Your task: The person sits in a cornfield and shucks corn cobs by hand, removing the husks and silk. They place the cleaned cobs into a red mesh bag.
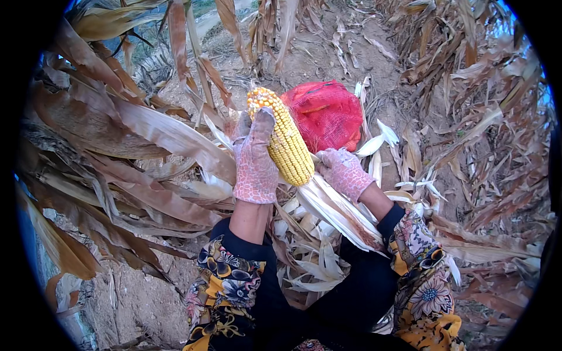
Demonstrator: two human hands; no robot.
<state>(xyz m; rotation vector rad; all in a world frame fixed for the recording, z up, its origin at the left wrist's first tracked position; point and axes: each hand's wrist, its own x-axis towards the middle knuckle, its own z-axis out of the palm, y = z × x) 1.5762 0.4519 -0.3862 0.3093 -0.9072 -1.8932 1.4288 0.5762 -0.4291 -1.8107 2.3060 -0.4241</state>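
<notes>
My left hand (pixel 257 160), in a pink patterned work glove, grips an ear of yellow corn (pixel 287 145) near its upper end. The kernels are bare, and the ear tilts with its tip up and to the left. Pale husk leaves (pixel 336 210) hang from the lower end of the ear. My right hand (pixel 344 173), gloved alike, is closed beside that lower end, at the top of the husk; its fingertips are partly hidden. Just beyond both hands lies a red mesh sack (pixel 325 116) on the soil, with orange-red shapes showing through the mesh.
Dry corn stalks and leaves (pixel 131 166) crowd in from the left, close to my left arm. More withered corn plants (pixel 487 145) stand along the right. Stripped husks (pixel 318 267) lie between my legs. Bare brown soil (pixel 307 48) stretches ahead.
</notes>
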